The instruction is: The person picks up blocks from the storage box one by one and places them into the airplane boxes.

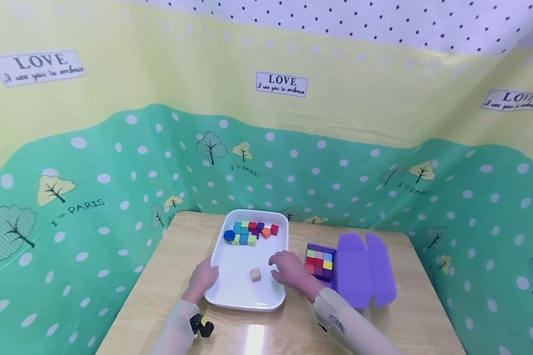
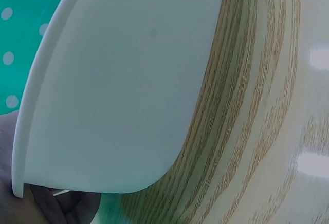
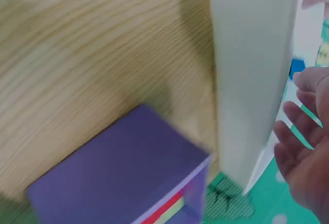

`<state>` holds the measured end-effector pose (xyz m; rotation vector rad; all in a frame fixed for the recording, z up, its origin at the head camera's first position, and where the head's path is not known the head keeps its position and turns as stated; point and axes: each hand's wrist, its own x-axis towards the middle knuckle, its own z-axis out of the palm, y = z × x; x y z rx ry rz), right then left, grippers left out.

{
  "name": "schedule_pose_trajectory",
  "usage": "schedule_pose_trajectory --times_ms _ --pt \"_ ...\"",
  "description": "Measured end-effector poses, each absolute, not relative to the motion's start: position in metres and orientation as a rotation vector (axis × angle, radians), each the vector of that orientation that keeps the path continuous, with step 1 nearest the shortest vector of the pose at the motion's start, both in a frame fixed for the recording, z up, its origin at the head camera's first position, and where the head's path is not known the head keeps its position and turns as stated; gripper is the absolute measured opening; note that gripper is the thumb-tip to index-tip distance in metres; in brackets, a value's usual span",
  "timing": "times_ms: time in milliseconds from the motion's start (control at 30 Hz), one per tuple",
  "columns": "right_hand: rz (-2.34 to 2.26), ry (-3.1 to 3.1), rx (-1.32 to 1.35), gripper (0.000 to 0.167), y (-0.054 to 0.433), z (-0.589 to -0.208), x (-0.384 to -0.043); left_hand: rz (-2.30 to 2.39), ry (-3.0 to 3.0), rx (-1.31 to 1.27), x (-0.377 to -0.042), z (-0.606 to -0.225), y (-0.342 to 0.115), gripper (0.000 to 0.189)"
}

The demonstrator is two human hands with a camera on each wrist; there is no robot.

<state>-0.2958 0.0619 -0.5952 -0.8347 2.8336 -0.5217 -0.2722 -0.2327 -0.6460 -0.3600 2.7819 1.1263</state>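
The head view shows us the left hand (image 1: 203, 277) gripping the left side of a glossy white rectangular tray with rounded corners (image 1: 232, 266); from above, most of its fingers are hidden. In the left wrist view we find them in shadow behind the tray's edge, partly cut off by the frame, and the tray's outer wall screens its contents from us.

The right hand (image 1: 288, 270) hovers over the tray's right rim, its fingers loosely bent and holding nothing that we can see. The right wrist view cuts this hand off at the edge and is blurred, so the fingertips' exact height is hard to judge.

Between the hands, nearer the right one, a pale pinkish-beige cube (image 1: 255, 275) sits alone on the tray floor. Toward the far end we see a cluster of small blue, teal, lime, red, purple and orange blocks (image 1: 252, 232), packed so closely that we cannot count them surely.

Right of the tray stands an open purple box (image 1: 322, 248) holding multicoloured cubes (image 1: 319, 263), its lid folded out to the right. The right forearm runs close before the box's near end. All rests on a pale wood-grain table (image 1: 169, 266).
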Motion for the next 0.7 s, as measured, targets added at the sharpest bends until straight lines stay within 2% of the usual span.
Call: schedule_pose_trajectory --times_ms 333,533,700 --pt "-0.424 2.684 -0.935 0.04 0.013 -0.599 -0.299 1.209 2.754 -0.34 -0.274 -0.646 -0.234 0.047" --pt "-0.375 2.657 -0.959 0.033 -0.001 -0.611 -0.306 1.159 2.812 -0.311 -0.272 -0.647 -0.235 0.046" --pt "-0.35 2.657 -0.984 0.015 -0.007 -0.617 -0.308 1.154 2.85 -0.301 -0.271 -0.645 -0.236 0.046"
